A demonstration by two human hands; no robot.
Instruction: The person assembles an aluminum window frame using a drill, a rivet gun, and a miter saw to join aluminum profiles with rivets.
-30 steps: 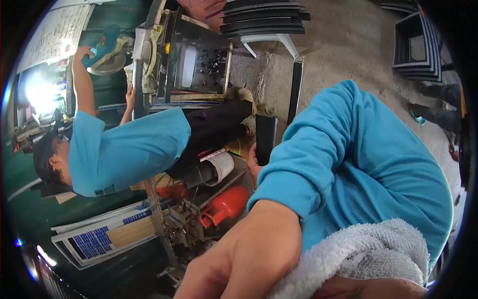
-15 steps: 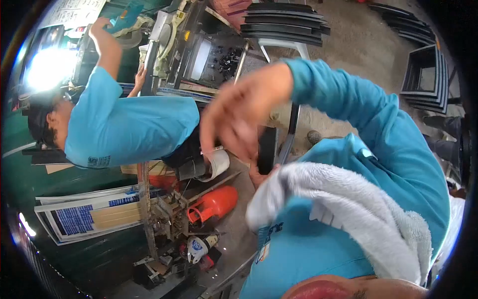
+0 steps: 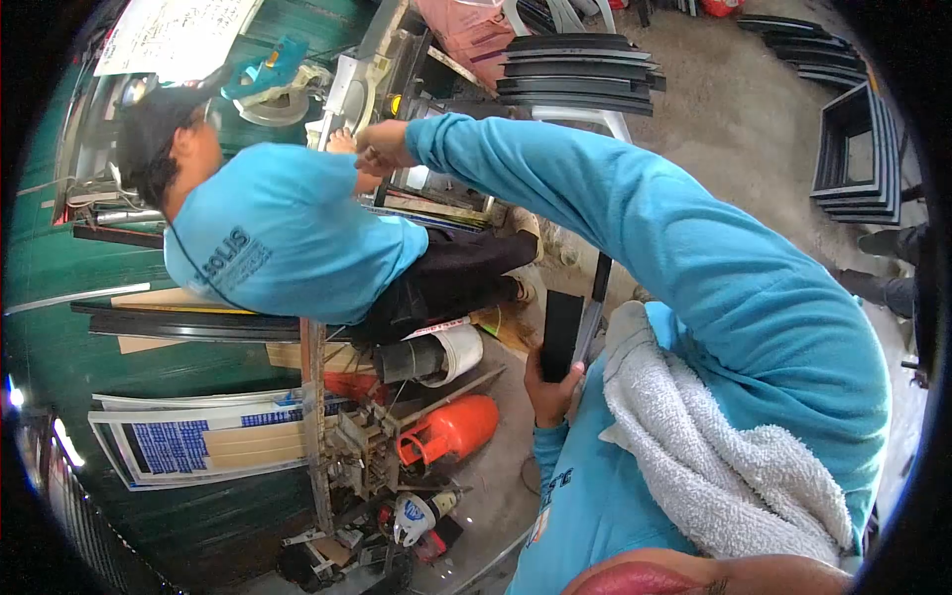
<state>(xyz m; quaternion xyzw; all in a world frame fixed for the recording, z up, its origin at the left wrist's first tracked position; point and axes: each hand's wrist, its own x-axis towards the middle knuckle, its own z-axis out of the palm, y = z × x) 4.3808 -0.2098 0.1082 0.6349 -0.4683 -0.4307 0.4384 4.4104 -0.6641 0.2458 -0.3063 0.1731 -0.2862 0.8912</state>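
Observation:
My left hand [image 3: 553, 389] is low by my torso, fingers and thumb closed round the lower end of a black bar [image 3: 563, 332] with a flat, dark face. My right hand [image 3: 385, 147] reaches far out across the bench side, its fingers drawn together; what they hold, if anything, is too small to make out. Close beside it is a co-worker's hand [image 3: 342, 142], near the pale metal part of a machine [image 3: 347, 94]. In this view my right fingers overlap the co-worker's forearm.
The co-worker in a blue shirt [image 3: 278, 223] leans over the bench. A red gas cylinder [image 3: 451, 431] lies near a white bucket [image 3: 461, 355]. Black frame pieces [image 3: 580, 74] are stacked on a white stool, with more black frames [image 3: 858, 149] at the right. A teal power saw [image 3: 273, 69] sits beyond.
My right hand has swung outward from in front of my body to the bench. The co-worker has shifted, bringing an arm down from the teal saw. The black bar shows more fully now.

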